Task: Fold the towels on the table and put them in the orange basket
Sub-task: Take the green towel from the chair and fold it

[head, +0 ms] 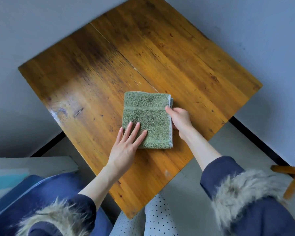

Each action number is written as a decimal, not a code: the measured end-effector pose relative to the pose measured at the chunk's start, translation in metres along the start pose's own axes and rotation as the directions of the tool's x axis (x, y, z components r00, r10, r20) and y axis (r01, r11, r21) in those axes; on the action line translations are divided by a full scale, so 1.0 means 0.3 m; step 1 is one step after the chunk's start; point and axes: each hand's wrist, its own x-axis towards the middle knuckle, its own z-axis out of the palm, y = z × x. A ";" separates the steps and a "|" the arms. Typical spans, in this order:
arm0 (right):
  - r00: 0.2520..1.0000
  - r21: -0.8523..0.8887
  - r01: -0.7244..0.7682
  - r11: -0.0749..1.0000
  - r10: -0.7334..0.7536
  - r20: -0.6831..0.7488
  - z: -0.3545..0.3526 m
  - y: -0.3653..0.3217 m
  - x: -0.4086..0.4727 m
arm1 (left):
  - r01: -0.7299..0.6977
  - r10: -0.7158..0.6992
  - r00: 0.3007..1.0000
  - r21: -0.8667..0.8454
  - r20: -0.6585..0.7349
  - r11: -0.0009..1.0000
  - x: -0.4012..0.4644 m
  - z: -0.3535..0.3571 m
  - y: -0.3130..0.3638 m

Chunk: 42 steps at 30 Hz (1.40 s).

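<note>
Green terry, folded to a compact rectangle, is the only towel [146,119] in view; it lies on the worn wooden table [95,68] slightly toward five o'clock from the tabletop's centre, with its stacked open edges facing three o'clock. The left hand [126,147] rests flat on the corner at seven o'clock, fingers straight and spread, pressing the layers down without gripping. The right hand [180,120] is at the three o'clock edge, its fingers curled around the stacked layers with the thumb on top, so it appears to pinch that edge. No orange basket shows anywhere, so where the towel must travel cannot be told. To my eye the folding is close to done, with either one more fold or the lift still to come. The risk lies in those loose layers: if the right hand lifts by the top ply alone, or the left hand releases its pressure too soon, the fold could fall open and hang crooked. A drag across the rough, scratched wood could also skew the lower layers, and the offset pale hem at three o'clock suggests the edges are already not quite flush.
</note>
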 end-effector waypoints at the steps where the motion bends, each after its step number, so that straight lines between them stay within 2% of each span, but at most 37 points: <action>1: 1.000 0.030 0.010 0.999 -0.011 0.018 0.001 -0.018 0.017 | -0.006 0.006 1.000 -0.002 0.012 1.000 -0.001 -0.001 0.000; 4: 0.999 0.100 -0.005 0.995 0.000 0.052 0.004 -0.063 0.063 | -0.013 0.013 1.000 0.007 0.018 1.000 -0.002 -0.005 0.000; 8: 0.999 0.177 -0.027 0.984 0.031 -0.016 0.004 -0.079 0.087 | -0.021 0.021 1.000 0.036 0.000 0.999 0.000 -0.007 0.002; 11: 0.998 0.161 -0.020 0.987 0.028 -0.053 0.003 -0.056 0.083 | -0.024 0.023 1.000 0.027 0.009 0.999 -0.004 -0.005 -0.003; 15: 0.990 -0.018 0.023 1.000 -0.026 -0.140 0.000 0.002 0.023 | -0.032 0.032 0.999 0.024 0.007 0.999 -0.006 0.000 -0.007; 19: 0.995 -0.222 0.046 0.974 -0.065 -0.078 0.013 0.130 -0.093 | -0.032 0.031 0.999 0.027 0.026 0.999 -0.007 0.009 -0.010; 22: 0.986 -0.385 0.088 0.919 -0.136 -0.098 0.008 0.195 -0.128 | -0.039 0.038 0.998 0.040 0.042 0.998 -0.008 0.001 -0.009; 27: 0.977 -0.517 0.145 0.843 -0.204 -0.057 -0.016 0.193 -0.113 | -0.001 0.000 1.000 0.010 0.020 1.000 -0.014 -0.031 0.015; 30: 0.981 -0.581 0.159 0.798 -0.195 0.000 -0.034 0.159 -0.091 | -0.007 0.004 0.998 -0.042 -0.062 0.999 -0.006 -0.055 0.022; 33: 0.979 -0.561 0.153 0.813 -0.204 -0.028 -0.031 0.132 -0.075 | -0.064 0.051 0.981 -0.065 -0.187 0.996 0.017 -0.067 0.001; 34: 0.977 -0.552 0.154 0.820 -0.210 -0.040 -0.024 0.123 -0.068 | -0.024 0.005 0.978 -0.088 -0.208 0.996 0.029 -0.070 -0.011; 36: 0.974 -0.542 0.153 0.826 -0.220 -0.061 -0.008 0.104 -0.051 | 0.172 -0.224 0.953 -0.241 -0.205 0.955 0.056 -0.071 -0.033; 37: 0.975 -0.533 0.141 0.834 -0.209 -0.069 -0.002 0.094 -0.041 | 0.293 -0.373 0.912 -0.368 -0.169 0.883 0.068 -0.072 -0.044; 39: 0.984 -0.519 0.101 0.849 -0.163 -0.075 0.002 0.074 -0.022 | 0.488 -0.610 0.792 -0.583 -0.017 0.650 0.088 -0.075 -0.065; 40: 0.988 -0.519 0.074 0.851 -0.133 -0.078 0.002 0.065 -0.016 | 0.544 -0.659 0.750 -0.616 0.053 0.570 0.094 -0.072 -0.077; 42: 0.996 -0.521 0.032 0.853 -0.073 -0.058 0.000 0.052 -0.005 | 0.606 -0.674 0.726 -0.587 0.133 0.537 0.091 -0.068 -0.091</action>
